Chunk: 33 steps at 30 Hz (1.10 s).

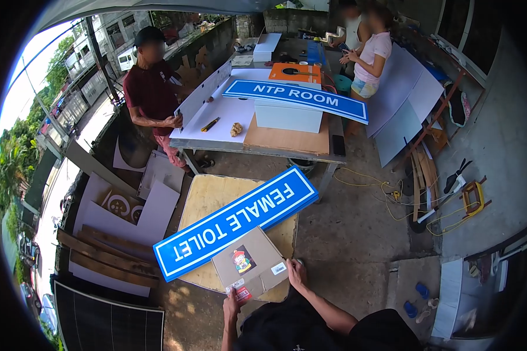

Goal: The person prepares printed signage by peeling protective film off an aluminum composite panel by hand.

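Observation:
A flat brown cardboard box (223,264) with a cartoon sticker and a white label is held between both hands over a small wooden table (208,193). My left hand (231,304) grips its near left corner, by a red sticker. At the right edge my right hand (297,274) has its fingers closed on the box. Just beyond it, a blue sign reading FEMALE TOILET (184,251) lies across the small table, upside down from here. The box covers part of the sign's near edge.
A large worktable (263,151) stands ahead, bearing a blue NTP ROOM sign (351,109), a cutter knife (210,124) and a phone (338,145). One person (149,88) stands left holding a panel; others are back right. Yellow cord (386,202) crosses the floor.

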### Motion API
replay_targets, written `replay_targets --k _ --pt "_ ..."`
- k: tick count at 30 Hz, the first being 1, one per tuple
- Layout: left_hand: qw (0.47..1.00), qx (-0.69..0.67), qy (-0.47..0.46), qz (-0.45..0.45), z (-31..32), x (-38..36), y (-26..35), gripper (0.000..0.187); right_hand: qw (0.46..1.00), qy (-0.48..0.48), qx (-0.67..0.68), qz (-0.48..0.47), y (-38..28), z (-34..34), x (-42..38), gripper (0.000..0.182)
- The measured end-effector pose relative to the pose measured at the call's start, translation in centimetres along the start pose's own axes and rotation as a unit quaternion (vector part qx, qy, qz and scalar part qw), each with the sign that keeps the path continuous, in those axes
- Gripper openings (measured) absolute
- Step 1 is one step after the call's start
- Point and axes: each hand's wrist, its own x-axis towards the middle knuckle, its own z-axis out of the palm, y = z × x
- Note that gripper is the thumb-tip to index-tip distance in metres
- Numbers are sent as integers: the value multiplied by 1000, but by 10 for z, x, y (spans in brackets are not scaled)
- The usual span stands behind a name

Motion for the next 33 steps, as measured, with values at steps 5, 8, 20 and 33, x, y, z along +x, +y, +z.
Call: replay_targets --k 5,8,20,33 --pt "984 117 66 120 -23 -55 53 58 919 1 -218 -330 -28 -26 -19 25" --pt "960 205 95 166 -22 -56 75 56 915 18 -232 -330 -47 -18 -21 32" --pt "912 130 39 388 -26 -2 74 64 956 102 -130 -241 -79 1 57 47" --pt "880 110 148 438 -11 15 87 59 965 9 -127 -228 -82 -9 130 21"
